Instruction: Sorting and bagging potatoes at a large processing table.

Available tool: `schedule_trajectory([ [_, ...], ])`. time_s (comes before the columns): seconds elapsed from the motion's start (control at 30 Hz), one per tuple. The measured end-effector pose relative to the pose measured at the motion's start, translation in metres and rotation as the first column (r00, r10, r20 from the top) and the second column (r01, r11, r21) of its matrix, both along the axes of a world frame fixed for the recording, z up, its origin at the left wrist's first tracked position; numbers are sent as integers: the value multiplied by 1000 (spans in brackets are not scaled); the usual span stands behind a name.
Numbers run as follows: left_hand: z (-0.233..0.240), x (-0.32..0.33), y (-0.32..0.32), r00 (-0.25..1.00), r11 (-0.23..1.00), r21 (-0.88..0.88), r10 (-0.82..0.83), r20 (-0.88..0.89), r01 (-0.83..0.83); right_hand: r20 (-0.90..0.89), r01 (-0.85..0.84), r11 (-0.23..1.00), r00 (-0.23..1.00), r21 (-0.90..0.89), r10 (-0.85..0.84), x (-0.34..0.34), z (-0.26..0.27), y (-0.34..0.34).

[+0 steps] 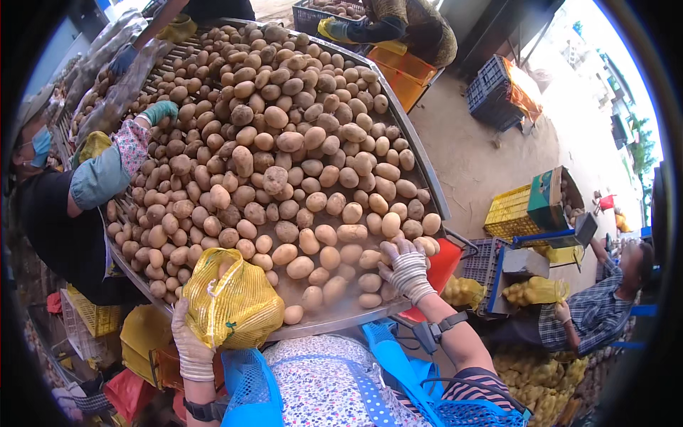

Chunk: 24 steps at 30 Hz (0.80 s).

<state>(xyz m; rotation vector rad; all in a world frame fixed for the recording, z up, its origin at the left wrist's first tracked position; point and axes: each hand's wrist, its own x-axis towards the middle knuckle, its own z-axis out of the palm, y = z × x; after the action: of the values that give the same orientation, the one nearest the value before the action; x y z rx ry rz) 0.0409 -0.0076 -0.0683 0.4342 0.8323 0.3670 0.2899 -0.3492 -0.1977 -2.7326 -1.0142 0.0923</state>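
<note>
My left hand, in a pale glove with a striped cuff, grips the side of a yellow mesh bag. Through the mesh and at its mouth a few potatoes show, and the bag rests by the near rim of the sorting table. My right hand, gloved alike, lies among loose potatoes at the table's near right corner. Its fingers touch potatoes there; whether they close round one is hidden. Potatoes are heaped high toward the middle and far side, thinner near me.
A co-worker's green-gloved hand reaches into the heap from the left; another person's yellow glove is beyond the far edge. A red chute hangs by the right corner. Further right stand a yellow crate and a person holding a filled mesh bag.
</note>
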Motion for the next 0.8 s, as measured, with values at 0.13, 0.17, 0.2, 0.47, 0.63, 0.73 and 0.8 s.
schedule_trajectory([
  [0.13,11,2,-28,988,999,31,6,153,-10,-188,118,993,975,-26,-121,-2,-6,-36],
  [0.17,16,6,-31,981,998,55,-38,190,28,-113,106,994,987,-38,-110,-4,-2,-40],
  [0.2,20,11,-32,970,995,81,-79,230,62,-32,92,994,995,-50,-94,-2,2,-39],
  [0.47,34,43,-35,923,963,75,-269,275,259,71,-113,932,993,344,94,24,8,88],
  [0.63,-2,13,-11,973,987,-153,-13,230,50,232,-222,919,961,327,150,102,34,190],
  [0.73,-4,3,-2,971,979,-200,90,221,-45,305,-202,936,946,288,111,145,39,252],
  [0.8,1,-2,3,946,977,-198,137,293,-81,248,-169,954,963,247,107,164,42,291],
])
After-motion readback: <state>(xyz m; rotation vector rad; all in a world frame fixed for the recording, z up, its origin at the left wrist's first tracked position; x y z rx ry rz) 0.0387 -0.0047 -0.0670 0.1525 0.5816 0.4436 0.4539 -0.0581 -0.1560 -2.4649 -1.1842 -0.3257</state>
